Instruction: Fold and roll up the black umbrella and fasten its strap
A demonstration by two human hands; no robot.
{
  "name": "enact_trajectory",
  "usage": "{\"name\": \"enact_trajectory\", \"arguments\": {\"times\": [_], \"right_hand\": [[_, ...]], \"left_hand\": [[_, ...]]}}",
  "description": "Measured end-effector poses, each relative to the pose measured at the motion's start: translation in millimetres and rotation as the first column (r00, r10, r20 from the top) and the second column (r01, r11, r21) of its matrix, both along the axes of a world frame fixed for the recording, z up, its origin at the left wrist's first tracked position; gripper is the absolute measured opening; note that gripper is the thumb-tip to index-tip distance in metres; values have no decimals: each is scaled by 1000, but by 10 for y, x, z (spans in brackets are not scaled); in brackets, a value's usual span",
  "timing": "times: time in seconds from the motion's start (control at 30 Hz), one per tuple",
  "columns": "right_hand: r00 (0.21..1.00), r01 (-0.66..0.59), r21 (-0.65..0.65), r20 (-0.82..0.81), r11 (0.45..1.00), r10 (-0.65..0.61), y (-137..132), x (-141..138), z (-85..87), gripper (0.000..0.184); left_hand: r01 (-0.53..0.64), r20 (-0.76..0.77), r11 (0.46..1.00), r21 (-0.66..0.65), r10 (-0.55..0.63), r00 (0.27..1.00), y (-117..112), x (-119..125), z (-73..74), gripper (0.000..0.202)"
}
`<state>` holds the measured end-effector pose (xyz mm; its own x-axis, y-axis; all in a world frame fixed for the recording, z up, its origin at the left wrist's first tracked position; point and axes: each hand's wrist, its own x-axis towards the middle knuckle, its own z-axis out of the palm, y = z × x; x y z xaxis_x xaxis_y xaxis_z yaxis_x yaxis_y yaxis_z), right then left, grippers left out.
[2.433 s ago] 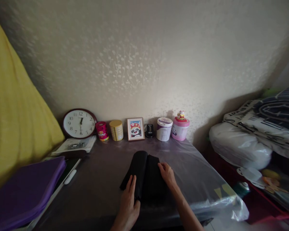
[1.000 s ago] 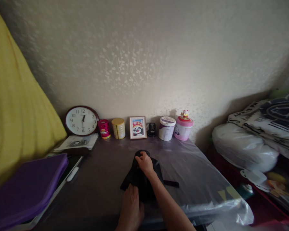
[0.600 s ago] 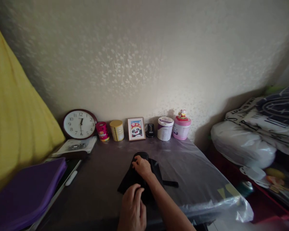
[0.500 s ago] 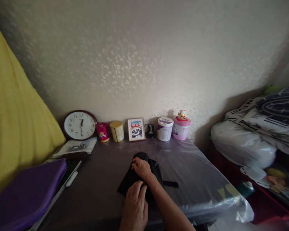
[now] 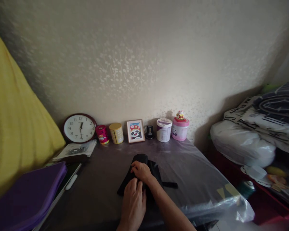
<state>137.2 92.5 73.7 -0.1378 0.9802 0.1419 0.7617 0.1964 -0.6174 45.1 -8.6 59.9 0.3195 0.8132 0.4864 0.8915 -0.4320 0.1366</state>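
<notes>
A black folded cloth item (image 5: 126, 181) lies on the table in front of me, with a short dark strap (image 5: 170, 184) sticking out at its right. Its exact kind is hard to make out. My right hand (image 5: 141, 170) lies across the upper part, fingers curled down over the fabric. Just below it, my left hand (image 5: 133, 200) bends its fingers onto the same cloth, its fingertips close to the right wrist. Both hands cover the middle of the item, and the left fingertips are partly hidden.
Along the wall stand a round clock (image 5: 79, 128), a pink tin (image 5: 102, 134), a yellow tin (image 5: 116, 133), a panda picture frame (image 5: 135, 131), a small black object (image 5: 149, 132) and two tubs. Purple folders (image 5: 31, 192) lie left. Bagged bedding (image 5: 243, 141) is piled right, beyond the table edge.
My left hand has slid slightly forward on the black cloth, its fingers now flatter against it. The right hand stays almost in place. The view has tilted a little.
</notes>
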Motion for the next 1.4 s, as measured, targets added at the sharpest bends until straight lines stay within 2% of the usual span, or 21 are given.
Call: {"name": "enact_trajectory", "arguments": {"times": [0.1,0.17,0.23,0.3,0.43,0.6,0.73,0.83,0.93,1.13,1.27,1.4], "right_hand": [[998,-59,13,-36,998,59,-56,31,28,27],[989,-129,86,-61,988,135,-156,59,31,25],[977,-189,203,-62,961,205,-283,88,9,25],[968,-221,294,-47,930,245,-389,120,-37,26],[967,-243,334,4,911,256,-365,194,-156,28],[978,-208,313,99,927,186,51,265,-250,28],[992,-91,275,114,957,61,355,293,-227,27],[988,87,267,97,960,-117,431,383,-208,29],[971,215,306,33,928,-236,343,576,-257,30],[943,312,353,-232,882,-240,-92,983,-522,27],[886,372,261,-387,891,-256,-285,1110,-606,25],[819,414,133,-487,900,-304,-359,1153,-572,25]], "left_hand": [[-43,34,999,10,42,999,64,49,-287,45],[-48,59,999,-7,49,997,96,58,-460,46],[-36,73,999,-8,37,997,114,51,-572,46],[-23,78,1000,-15,24,997,112,37,-615,49],[-51,35,990,-134,57,998,60,27,-527,65],[-110,-87,930,-350,84,993,5,51,-259,81],[-115,-114,887,-447,71,991,-1,56,-110,87],[-115,-128,867,-485,59,990,6,24,-60,92],[-111,-134,840,-532,46,990,14,-35,-29,97],[-107,-84,818,-564,72,994,11,-75,-36,96],[-106,-23,830,-547,112,993,18,-74,-89,94],[-32,90,823,-567,101,991,64,-180,-63,94]]}}
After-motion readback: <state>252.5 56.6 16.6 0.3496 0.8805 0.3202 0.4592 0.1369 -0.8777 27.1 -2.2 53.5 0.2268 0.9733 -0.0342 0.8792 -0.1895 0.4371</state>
